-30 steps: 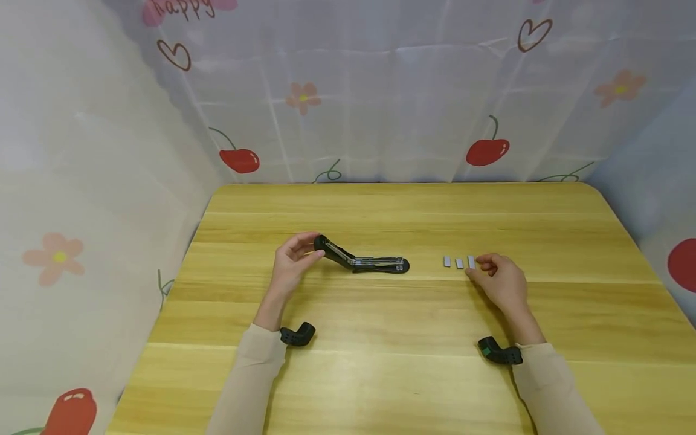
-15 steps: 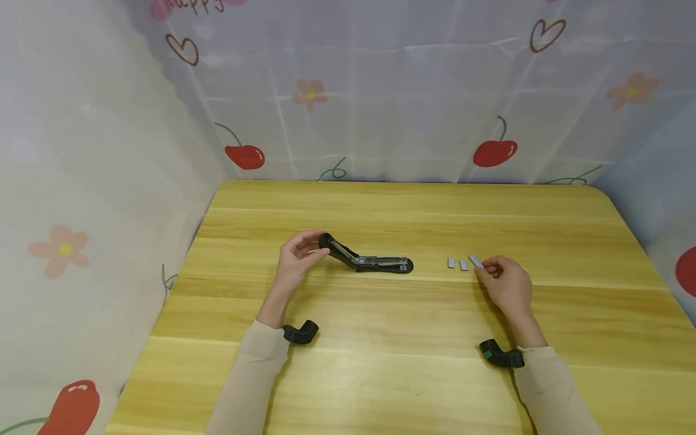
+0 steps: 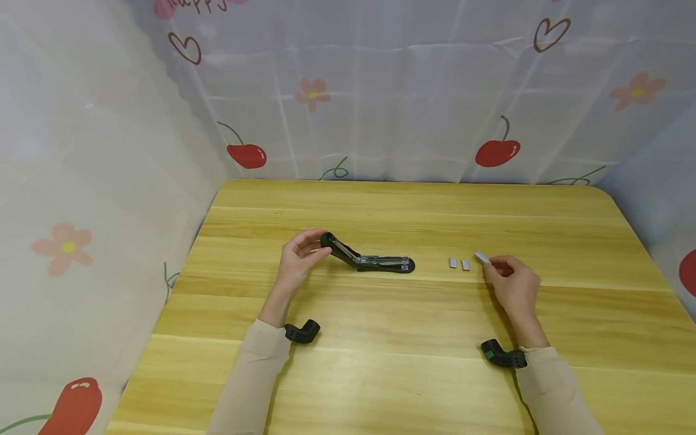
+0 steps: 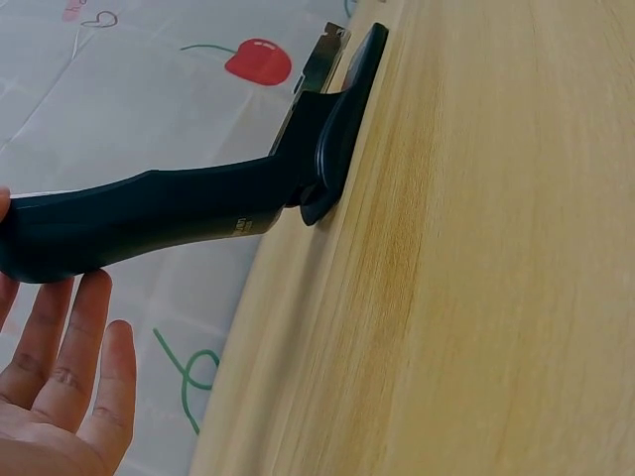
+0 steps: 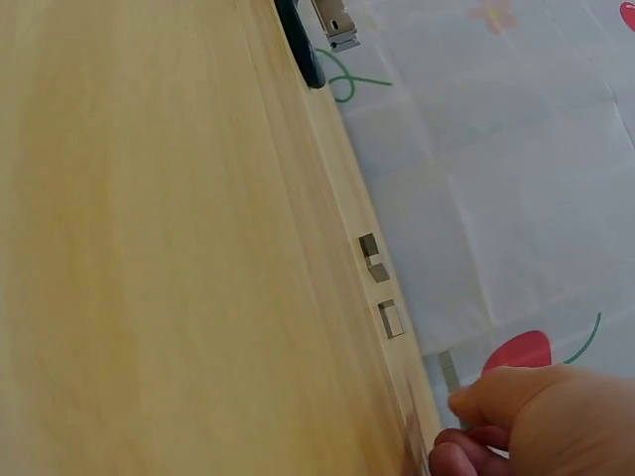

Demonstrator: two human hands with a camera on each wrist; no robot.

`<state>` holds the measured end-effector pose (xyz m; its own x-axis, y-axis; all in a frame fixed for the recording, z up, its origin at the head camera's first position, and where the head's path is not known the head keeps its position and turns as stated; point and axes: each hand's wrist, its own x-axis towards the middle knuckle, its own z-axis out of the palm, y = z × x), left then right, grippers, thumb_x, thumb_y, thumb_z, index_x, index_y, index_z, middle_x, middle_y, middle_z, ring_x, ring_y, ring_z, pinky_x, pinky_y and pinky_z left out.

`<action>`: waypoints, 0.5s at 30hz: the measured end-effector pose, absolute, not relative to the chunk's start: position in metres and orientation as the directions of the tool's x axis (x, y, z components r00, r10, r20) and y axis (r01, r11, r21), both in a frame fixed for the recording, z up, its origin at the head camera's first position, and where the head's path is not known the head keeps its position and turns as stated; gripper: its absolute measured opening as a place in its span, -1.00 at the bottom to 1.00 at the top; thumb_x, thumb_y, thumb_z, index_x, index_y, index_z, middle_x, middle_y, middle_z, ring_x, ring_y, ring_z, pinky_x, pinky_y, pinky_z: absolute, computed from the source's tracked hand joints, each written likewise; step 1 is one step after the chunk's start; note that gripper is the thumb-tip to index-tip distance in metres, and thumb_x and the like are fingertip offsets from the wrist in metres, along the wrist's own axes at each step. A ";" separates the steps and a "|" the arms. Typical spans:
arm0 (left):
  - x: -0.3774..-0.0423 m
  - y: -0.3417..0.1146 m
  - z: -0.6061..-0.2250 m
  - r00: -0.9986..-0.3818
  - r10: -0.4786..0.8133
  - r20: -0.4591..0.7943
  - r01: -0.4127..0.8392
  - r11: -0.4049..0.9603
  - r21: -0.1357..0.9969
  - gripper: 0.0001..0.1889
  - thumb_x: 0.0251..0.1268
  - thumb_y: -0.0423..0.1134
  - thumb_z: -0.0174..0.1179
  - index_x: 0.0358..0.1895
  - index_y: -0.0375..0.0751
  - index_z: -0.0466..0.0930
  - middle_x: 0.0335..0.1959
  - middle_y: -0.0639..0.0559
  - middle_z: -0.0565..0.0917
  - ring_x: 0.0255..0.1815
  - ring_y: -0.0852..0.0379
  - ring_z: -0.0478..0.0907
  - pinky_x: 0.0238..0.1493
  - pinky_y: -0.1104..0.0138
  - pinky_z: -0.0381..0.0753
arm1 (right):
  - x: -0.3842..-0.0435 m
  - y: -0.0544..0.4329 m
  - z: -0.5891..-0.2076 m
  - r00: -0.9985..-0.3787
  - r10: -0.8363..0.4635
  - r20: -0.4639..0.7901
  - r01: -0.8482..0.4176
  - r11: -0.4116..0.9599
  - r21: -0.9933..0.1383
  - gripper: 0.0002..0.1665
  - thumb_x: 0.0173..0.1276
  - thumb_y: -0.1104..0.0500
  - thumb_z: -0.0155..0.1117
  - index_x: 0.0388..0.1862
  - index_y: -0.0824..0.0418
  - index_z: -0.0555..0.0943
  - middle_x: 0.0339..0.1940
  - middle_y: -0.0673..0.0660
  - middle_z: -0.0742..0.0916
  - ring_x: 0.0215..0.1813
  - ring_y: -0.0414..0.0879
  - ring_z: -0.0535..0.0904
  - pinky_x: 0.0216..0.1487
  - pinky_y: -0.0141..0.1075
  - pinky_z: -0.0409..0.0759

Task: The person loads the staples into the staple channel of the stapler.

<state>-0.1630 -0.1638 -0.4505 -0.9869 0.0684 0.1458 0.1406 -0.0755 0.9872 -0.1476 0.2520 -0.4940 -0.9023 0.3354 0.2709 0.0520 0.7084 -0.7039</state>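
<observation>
A black stapler (image 3: 385,264) lies spread wide on the wooden table, its base flat and its top arm tilted up to the left. My left hand (image 3: 296,257) pinches the raised end of that arm between thumb and fingers; the left wrist view shows the stapler's dark arm (image 4: 149,213) from the side. Toward the right, my right hand (image 3: 513,284) pinches a small strip of staples (image 3: 481,258) at the fingertips. Two more short staple strips, a left one (image 3: 453,263) and a right one (image 3: 466,265), rest on the table between the stapler and my right hand.
The wooden table (image 3: 370,362) stretches around both hands, with its back edge against a printed curtain (image 3: 380,109). Black wrist-worn devices sit at the left wrist (image 3: 302,331) and the right wrist (image 3: 502,354).
My right hand has drawn the third staple strip slightly right, away from the other two, and it has turned from upright to slanted. The left hand keeps its grip on the stapler.
</observation>
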 end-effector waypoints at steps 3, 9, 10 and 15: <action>-0.163 -0.165 -0.450 -0.988 0.068 0.140 0.135 -0.070 0.988 -0.57 0.23 -0.54 0.23 0.19 -0.50 0.47 0.14 -0.25 0.56 -0.06 0.26 0.59 -0.02 0.45 0.63 | -0.148 0.251 -0.495 -0.892 0.355 0.281 0.041 0.681 -0.731 -0.80 0.26 0.25 0.37 -0.21 0.36 0.72 -0.35 0.33 0.76 -0.51 -0.68 0.32 -0.50 -0.72 0.31; -0.163 -0.164 -0.451 -0.988 0.060 0.142 0.138 -0.075 0.988 -0.57 0.23 -0.54 0.24 0.18 -0.50 0.48 0.02 0.09 0.62 -0.06 0.24 0.59 -0.03 0.45 0.63 | -0.150 0.248 -0.493 -0.873 0.358 0.331 -0.029 0.639 -0.768 -0.80 0.23 0.26 0.40 -0.22 0.38 0.73 -0.41 0.18 0.74 -0.48 -0.62 0.40 -0.45 -0.76 0.37; -0.164 -0.164 -0.452 -0.988 0.060 0.144 0.139 -0.076 0.987 -0.57 0.23 -0.53 0.24 0.18 -0.50 0.48 0.01 0.12 0.62 -0.06 0.24 0.59 -0.03 0.45 0.63 | -0.150 0.248 -0.492 -0.870 0.359 0.337 -0.039 0.632 -0.774 -0.80 0.22 0.26 0.41 -0.23 0.38 0.73 -0.44 0.08 0.73 -0.47 -0.61 0.41 -0.45 -0.76 0.38; -0.164 -0.163 -0.453 -0.988 0.054 0.146 0.141 -0.089 0.986 -0.57 0.22 -0.54 0.24 0.18 -0.51 0.48 -0.02 0.16 0.63 -0.08 0.24 0.59 -0.05 0.45 0.63 | -0.150 0.246 -0.488 -0.875 0.363 0.321 -0.052 0.588 -0.807 -0.79 0.26 0.22 0.40 -0.22 0.36 0.73 -0.49 -0.42 0.56 -0.42 -0.58 0.45 -0.45 -0.75 0.42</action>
